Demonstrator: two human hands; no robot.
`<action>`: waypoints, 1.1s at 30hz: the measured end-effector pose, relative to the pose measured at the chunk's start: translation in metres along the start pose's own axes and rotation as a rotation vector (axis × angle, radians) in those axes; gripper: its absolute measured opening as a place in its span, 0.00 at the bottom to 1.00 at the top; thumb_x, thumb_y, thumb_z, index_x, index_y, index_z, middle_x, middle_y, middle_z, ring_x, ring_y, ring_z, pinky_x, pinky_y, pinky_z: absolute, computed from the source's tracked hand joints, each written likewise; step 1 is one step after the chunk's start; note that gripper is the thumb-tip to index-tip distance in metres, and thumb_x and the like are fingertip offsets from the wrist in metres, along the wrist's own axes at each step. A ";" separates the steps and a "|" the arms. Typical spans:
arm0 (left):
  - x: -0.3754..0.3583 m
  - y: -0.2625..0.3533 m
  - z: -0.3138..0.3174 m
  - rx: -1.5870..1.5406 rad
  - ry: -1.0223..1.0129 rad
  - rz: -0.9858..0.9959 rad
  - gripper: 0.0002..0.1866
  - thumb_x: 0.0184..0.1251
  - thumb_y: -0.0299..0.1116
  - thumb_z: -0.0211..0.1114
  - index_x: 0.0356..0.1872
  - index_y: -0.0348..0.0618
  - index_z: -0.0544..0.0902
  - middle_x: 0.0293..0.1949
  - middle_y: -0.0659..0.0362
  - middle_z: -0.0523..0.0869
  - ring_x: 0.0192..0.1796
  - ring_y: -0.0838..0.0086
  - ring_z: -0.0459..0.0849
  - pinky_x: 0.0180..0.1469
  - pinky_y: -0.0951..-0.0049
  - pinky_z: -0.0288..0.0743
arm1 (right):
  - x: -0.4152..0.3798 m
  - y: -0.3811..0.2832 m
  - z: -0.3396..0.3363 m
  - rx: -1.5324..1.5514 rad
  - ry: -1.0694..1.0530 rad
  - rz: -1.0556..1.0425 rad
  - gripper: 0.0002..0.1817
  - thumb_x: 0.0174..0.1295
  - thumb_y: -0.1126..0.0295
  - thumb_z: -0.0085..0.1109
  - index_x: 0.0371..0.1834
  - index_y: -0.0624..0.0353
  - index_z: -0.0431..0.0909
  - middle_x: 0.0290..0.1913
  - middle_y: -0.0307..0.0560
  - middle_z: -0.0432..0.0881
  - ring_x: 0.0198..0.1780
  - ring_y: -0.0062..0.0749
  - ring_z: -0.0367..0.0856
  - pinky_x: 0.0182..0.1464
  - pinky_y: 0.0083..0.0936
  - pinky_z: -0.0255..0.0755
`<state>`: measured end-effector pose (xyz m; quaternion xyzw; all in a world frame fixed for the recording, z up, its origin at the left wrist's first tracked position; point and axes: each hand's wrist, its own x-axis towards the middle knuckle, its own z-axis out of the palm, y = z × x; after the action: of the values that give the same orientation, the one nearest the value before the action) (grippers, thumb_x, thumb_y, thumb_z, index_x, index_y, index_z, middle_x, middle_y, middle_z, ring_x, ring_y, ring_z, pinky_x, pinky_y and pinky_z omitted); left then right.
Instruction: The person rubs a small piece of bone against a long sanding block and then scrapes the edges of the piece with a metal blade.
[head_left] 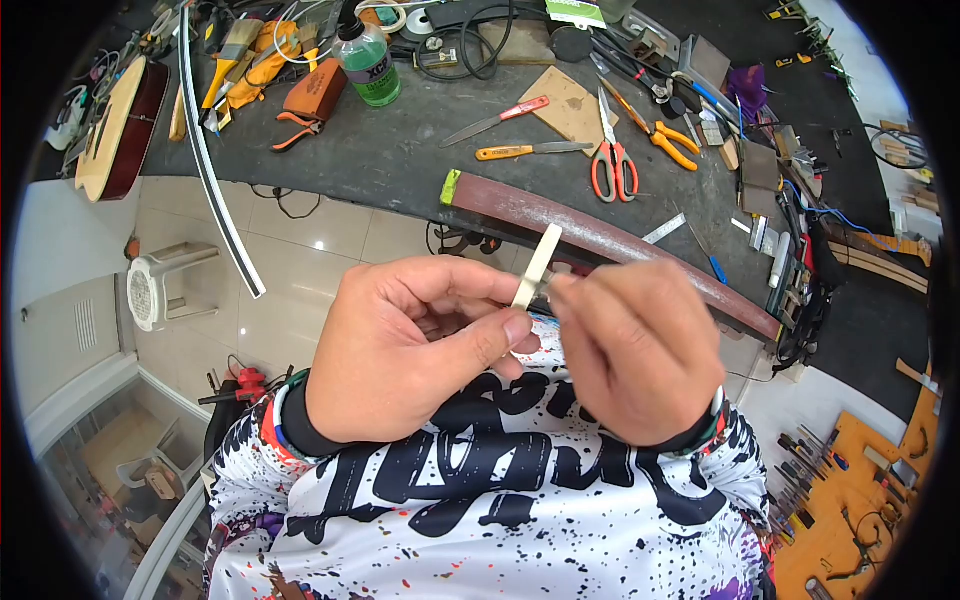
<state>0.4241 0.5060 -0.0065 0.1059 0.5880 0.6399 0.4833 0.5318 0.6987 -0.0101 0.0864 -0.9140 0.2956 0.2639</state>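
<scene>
My left hand [410, 340] pinches a small, flat cream-coloured strip [540, 262] between thumb and fingers, with its long end pointing up and away from me. My right hand [640, 345] is closed close against the strip's near side, blurred by motion. A small greyish thing [543, 287] shows at its fingertips, too hidden to name. Both hands are in front of my chest, near the bench edge. Just beyond them lies a long dark-red bar [600, 238] with a yellow-green end, along the front of the bench.
On the dark workbench [420, 150] lie red-handled scissors [612, 165], orange pliers [672, 142], a yellow-handled knife [530, 150], a red-handled knife [500, 120] and a wooden board [565, 100]. A green-liquid bottle [372, 70] stands behind. A white stool [165, 285] is on the floor at left.
</scene>
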 end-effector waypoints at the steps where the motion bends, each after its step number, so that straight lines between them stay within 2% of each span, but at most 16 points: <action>1: 0.000 0.000 0.000 0.000 -0.002 -0.001 0.12 0.76 0.24 0.72 0.54 0.28 0.85 0.40 0.46 0.95 0.39 0.71 0.95 0.42 0.73 0.90 | 0.003 0.002 0.000 -0.009 0.039 0.011 0.16 0.52 0.89 0.75 0.45 0.69 0.88 0.37 0.51 0.86 0.34 0.41 0.85 0.35 0.32 0.78; 5: 0.000 0.003 0.002 0.016 0.003 -0.012 0.11 0.76 0.23 0.71 0.54 0.29 0.85 0.40 0.46 0.95 0.38 0.71 0.94 0.40 0.73 0.90 | 0.008 0.011 0.004 -0.070 0.088 0.008 0.16 0.53 0.88 0.76 0.45 0.69 0.88 0.38 0.52 0.86 0.34 0.41 0.85 0.35 0.32 0.77; 11: 0.001 -0.004 0.000 -0.046 0.022 0.008 0.14 0.76 0.24 0.72 0.57 0.29 0.85 0.41 0.45 0.95 0.39 0.71 0.94 0.40 0.73 0.89 | -0.002 -0.001 0.003 -0.003 -0.042 -0.029 0.16 0.51 0.88 0.75 0.44 0.68 0.88 0.37 0.51 0.86 0.33 0.41 0.85 0.34 0.32 0.78; 13: 0.001 -0.006 -0.001 -0.083 0.010 0.035 0.15 0.76 0.24 0.72 0.58 0.29 0.85 0.41 0.45 0.94 0.39 0.70 0.94 0.40 0.73 0.89 | -0.005 -0.001 0.003 0.091 -0.008 -0.015 0.22 0.44 0.85 0.75 0.47 0.71 0.87 0.36 0.52 0.84 0.33 0.43 0.85 0.33 0.33 0.80; 15: 0.003 -0.006 -0.005 -0.097 -0.006 -0.006 0.17 0.76 0.25 0.71 0.61 0.28 0.84 0.42 0.45 0.94 0.39 0.70 0.94 0.40 0.71 0.90 | 0.001 -0.003 -0.005 0.000 0.095 0.111 0.15 0.54 0.86 0.76 0.45 0.68 0.88 0.37 0.51 0.87 0.34 0.42 0.86 0.36 0.32 0.80; 18: 0.008 -0.010 -0.012 -0.272 -0.074 -0.060 0.17 0.77 0.25 0.70 0.62 0.28 0.84 0.44 0.46 0.93 0.38 0.69 0.94 0.41 0.69 0.91 | 0.000 0.001 -0.009 -0.015 0.182 0.229 0.12 0.57 0.86 0.76 0.44 0.67 0.89 0.38 0.52 0.88 0.35 0.41 0.87 0.38 0.31 0.81; 20: 0.010 -0.012 -0.010 -0.294 -0.081 -0.056 0.17 0.78 0.25 0.69 0.63 0.28 0.83 0.44 0.46 0.93 0.38 0.68 0.93 0.43 0.68 0.91 | -0.004 0.006 -0.007 0.051 0.190 0.279 0.09 0.63 0.88 0.71 0.45 0.71 0.86 0.40 0.54 0.88 0.39 0.35 0.87 0.41 0.26 0.79; 23: 0.010 -0.014 -0.009 -0.294 -0.102 -0.051 0.19 0.80 0.26 0.67 0.65 0.27 0.82 0.45 0.47 0.92 0.39 0.66 0.94 0.45 0.67 0.91 | -0.005 0.012 -0.002 0.082 0.183 0.286 0.13 0.57 0.85 0.76 0.45 0.67 0.89 0.39 0.52 0.89 0.37 0.41 0.88 0.40 0.30 0.81; 25: 0.010 -0.015 -0.008 -0.272 -0.122 -0.049 0.19 0.82 0.27 0.65 0.67 0.27 0.81 0.45 0.47 0.91 0.40 0.65 0.94 0.47 0.66 0.90 | -0.004 0.012 -0.001 0.084 0.180 0.295 0.13 0.57 0.85 0.76 0.45 0.66 0.89 0.39 0.52 0.89 0.37 0.41 0.88 0.40 0.30 0.81; 27: 0.008 -0.014 -0.007 -0.324 -0.173 -0.034 0.20 0.85 0.30 0.63 0.70 0.30 0.80 0.46 0.52 0.90 0.47 0.66 0.94 0.52 0.70 0.88 | -0.002 0.011 0.001 0.064 0.184 0.268 0.14 0.55 0.85 0.76 0.45 0.66 0.89 0.38 0.51 0.88 0.37 0.41 0.88 0.39 0.31 0.81; 30: 0.007 -0.012 -0.004 -0.231 -0.191 -0.030 0.20 0.86 0.30 0.61 0.71 0.30 0.80 0.46 0.53 0.90 0.47 0.67 0.94 0.51 0.70 0.87 | 0.002 0.013 0.005 0.044 0.167 0.207 0.15 0.53 0.85 0.76 0.44 0.65 0.89 0.38 0.50 0.88 0.36 0.42 0.87 0.38 0.32 0.80; 33: 0.008 -0.013 -0.003 -0.245 -0.186 -0.044 0.20 0.87 0.31 0.61 0.70 0.30 0.81 0.46 0.54 0.90 0.45 0.68 0.93 0.51 0.71 0.87 | 0.006 0.013 0.001 0.042 0.134 0.159 0.11 0.59 0.86 0.75 0.45 0.69 0.88 0.39 0.52 0.89 0.36 0.36 0.87 0.38 0.26 0.79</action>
<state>0.4244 0.5077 -0.0216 0.0922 0.4603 0.6836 0.5589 0.5221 0.7086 -0.0142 -0.0009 -0.8919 0.3401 0.2982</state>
